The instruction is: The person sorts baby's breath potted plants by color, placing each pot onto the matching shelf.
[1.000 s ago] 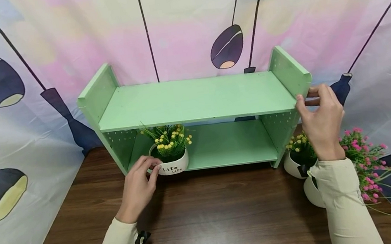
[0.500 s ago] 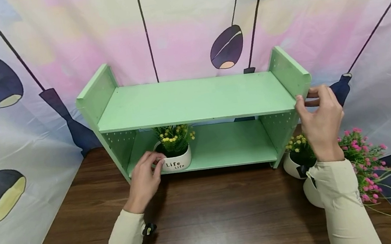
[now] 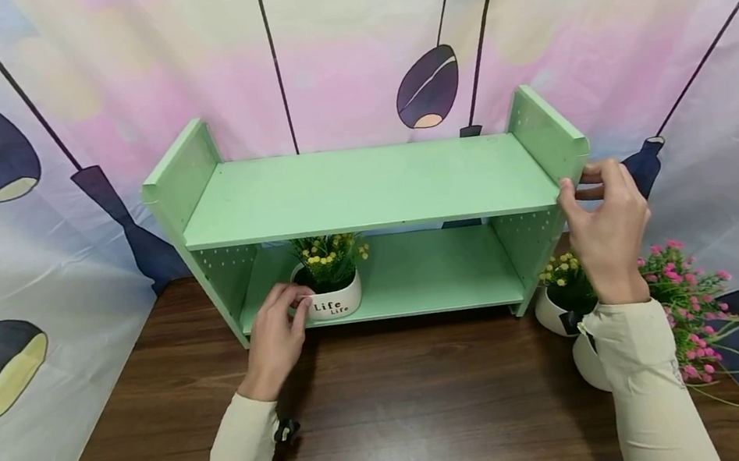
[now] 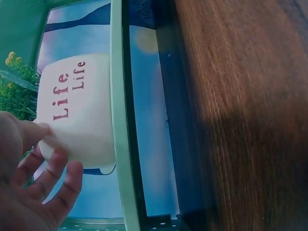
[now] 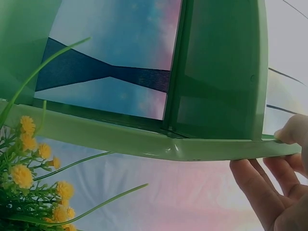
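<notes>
A white flower pot (image 3: 336,303) lettered "Life", with yellow flowers, stands at the left of the lower board of a green two-tier shelf (image 3: 370,187). My left hand (image 3: 275,342) pinches the pot's left rim between thumb and fingers. Seen from the left wrist, the pot (image 4: 79,110) rests on the board near its front edge, and the thumb lies over the rim. My right hand (image 3: 609,228) grips the shelf's right side panel. In the right wrist view, that hand (image 5: 284,178) has its thumb on one face of the panel and fingers on the other.
Right of the shelf, on the brown wooden table (image 3: 397,423), stand a white pot with yellow flowers (image 3: 554,312) and a pot with pink flowers (image 3: 688,304), partly behind the right arm. A patterned curtain (image 3: 343,45) hangs behind the shelf.
The left hand and the yellow-flowered pot have moved right and slightly back, further onto the lower board. Over the last half second they barely move. The right hand stays on the side panel.
</notes>
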The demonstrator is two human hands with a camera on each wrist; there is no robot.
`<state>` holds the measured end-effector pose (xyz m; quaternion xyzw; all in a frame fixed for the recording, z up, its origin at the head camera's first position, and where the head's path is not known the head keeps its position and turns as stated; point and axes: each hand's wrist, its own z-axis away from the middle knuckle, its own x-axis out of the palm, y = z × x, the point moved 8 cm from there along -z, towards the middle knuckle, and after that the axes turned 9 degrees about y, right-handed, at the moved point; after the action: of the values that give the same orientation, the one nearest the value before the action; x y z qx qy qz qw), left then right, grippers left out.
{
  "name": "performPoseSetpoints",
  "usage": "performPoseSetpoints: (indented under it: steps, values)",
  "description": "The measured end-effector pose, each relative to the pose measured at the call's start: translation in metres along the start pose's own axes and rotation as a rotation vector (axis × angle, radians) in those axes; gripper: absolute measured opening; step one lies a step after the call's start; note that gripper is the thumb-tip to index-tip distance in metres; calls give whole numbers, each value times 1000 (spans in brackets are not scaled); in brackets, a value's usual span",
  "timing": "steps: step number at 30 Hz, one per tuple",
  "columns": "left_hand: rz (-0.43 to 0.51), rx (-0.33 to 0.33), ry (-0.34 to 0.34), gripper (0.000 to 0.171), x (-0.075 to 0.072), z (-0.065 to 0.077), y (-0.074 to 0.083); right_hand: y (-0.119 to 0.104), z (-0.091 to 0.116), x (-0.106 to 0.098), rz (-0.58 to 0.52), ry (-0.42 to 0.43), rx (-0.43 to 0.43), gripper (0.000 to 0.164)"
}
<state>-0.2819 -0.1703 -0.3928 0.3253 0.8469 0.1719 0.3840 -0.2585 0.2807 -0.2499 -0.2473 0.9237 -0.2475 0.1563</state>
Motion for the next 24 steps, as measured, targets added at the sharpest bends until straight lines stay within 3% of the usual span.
performPoseSetpoints:
  steps: [7,16,24]
  values:
    - [-34,48,62,26,-18,8,13,0,1,1,9,12,-4,24]
    - [-6,142,194,23,-73,2,42,1,0,0,16,6,7,26]
    - [-53,225,334,24,-114,-12,53,2,0,2,20,3,7,25]
